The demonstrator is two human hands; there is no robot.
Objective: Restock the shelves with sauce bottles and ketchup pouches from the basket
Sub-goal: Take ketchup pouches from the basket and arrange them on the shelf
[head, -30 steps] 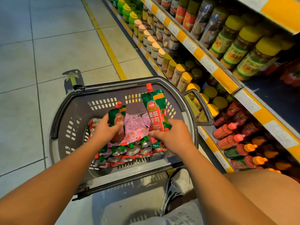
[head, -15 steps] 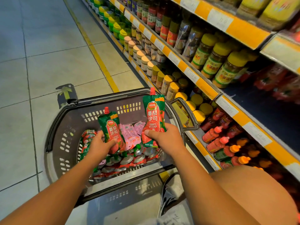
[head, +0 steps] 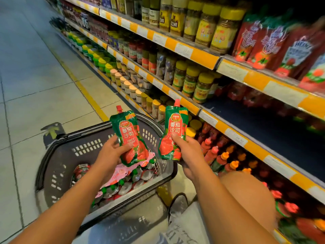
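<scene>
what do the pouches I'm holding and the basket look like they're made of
Left pouch and right pouch: probably flexible laminated plastic film, glossy; they crease and catch light, and each has a rigid red cap, likely plastic. Basket: apparently hard moulded plastic, dark and matte, with slotted walls. The left hand and right hand each grip one pouch.

1. Your left hand (head: 109,154) has lifted its ketchup pouch (head: 131,138) out of the basket (head: 58,155); a second ago it was low among the packets, and now it stands upright at the frame's centre.
2. Your right hand (head: 186,154) has raised its pouch (head: 173,131) clear of the basket rim, towards the shelves (head: 202,57) on the right.
3. Your view has tilted up: another shelf level now fills the upper right.
</scene>
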